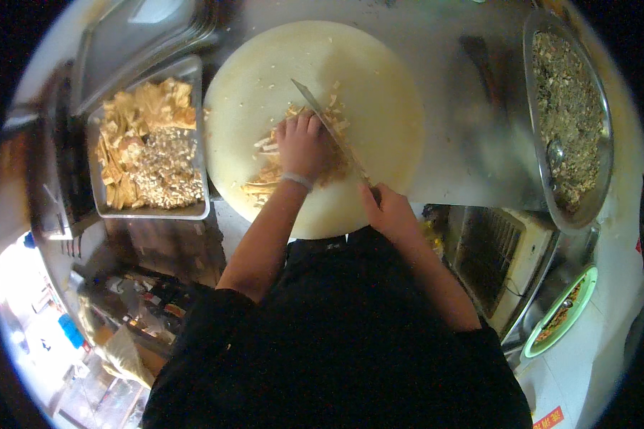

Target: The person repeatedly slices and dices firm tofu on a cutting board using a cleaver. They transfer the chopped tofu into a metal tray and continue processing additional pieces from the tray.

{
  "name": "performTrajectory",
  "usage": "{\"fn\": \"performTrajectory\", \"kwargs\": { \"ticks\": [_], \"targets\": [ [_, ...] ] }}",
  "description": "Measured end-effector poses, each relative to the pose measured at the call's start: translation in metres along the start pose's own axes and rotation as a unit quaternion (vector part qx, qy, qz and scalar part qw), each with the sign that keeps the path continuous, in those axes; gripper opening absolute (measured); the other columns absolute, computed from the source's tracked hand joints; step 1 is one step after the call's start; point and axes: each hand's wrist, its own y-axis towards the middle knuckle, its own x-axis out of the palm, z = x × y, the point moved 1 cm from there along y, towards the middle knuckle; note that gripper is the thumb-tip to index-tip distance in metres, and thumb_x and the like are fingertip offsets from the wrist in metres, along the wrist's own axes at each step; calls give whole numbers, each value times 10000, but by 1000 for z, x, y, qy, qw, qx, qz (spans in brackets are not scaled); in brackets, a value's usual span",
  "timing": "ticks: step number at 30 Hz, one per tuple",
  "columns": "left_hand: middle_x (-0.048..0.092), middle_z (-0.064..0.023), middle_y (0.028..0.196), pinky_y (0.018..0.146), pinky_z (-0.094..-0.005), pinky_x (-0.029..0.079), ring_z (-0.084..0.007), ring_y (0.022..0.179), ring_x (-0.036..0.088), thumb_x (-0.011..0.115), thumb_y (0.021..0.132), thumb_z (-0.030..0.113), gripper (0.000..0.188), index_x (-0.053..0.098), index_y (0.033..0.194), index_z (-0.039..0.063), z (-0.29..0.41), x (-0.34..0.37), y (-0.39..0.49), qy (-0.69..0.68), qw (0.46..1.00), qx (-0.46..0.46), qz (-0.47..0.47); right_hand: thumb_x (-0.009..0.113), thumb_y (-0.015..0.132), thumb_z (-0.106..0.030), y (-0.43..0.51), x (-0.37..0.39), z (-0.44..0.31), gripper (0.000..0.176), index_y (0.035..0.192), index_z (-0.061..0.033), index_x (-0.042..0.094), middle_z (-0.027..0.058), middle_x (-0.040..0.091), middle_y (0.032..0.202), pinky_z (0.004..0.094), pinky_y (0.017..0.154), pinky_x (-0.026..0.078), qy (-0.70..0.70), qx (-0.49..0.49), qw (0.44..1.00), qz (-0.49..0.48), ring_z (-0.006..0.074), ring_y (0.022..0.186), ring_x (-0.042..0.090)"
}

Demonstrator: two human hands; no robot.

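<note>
A thick round pale cutting board (pixel 392 139) lies before me. My left hand (pixel 303 145) presses on a loose pile of golden-brown food strips (pixel 268 174) near its middle, fingertips beside the blade. In my right hand (pixel 383 206) is the handle of a kitchen knife (pixel 330 126), its blade slanting up and left across the board. Cut pieces (pixel 335 102) of the food lie on both sides of the blade. Left of the board, a metal tray (pixel 206 182) holds larger golden-brown sheets (pixel 155 102) and a heap of small diced pieces (pixel 166 171).
At the right, a large metal basin (pixel 542 145) holds chopped, greenish-brown food and a metal utensil. A green bowl (pixel 590 284) with food sits lower right. Metal trays (pixel 145 32) stand at the upper left. Below the counter's left side is a box of mixed items (pixel 150 305).
</note>
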Motion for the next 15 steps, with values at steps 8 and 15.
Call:
{"fn": "performTrajectory", "kwargs": {
  "ticks": [8, 15],
  "targets": [
    [549, -81, 970, 780, -396, 407, -272, 922, 509, 547, 758, 191, 232, 517, 966, 94, 1, 5, 5, -87, 993, -39, -65, 416, 862, -487, 59, 20, -7, 563, 887, 48, 590, 255, 605, 824, 443, 750, 455, -57, -19, 997, 41, 413, 811, 583],
    [534, -115, 985, 780, -395, 411, -294, 920, 508, 559, 733, 152, 283, 479, 990, 63, -6, 10, -3, -102, 994, -18, 23, 441, 858, -476, 6, 7, -4, 540, 909, 38, 602, 250, 611, 844, 442, 753, 455, 23, -21, 999, 22, 411, 817, 588]
  ]
}}
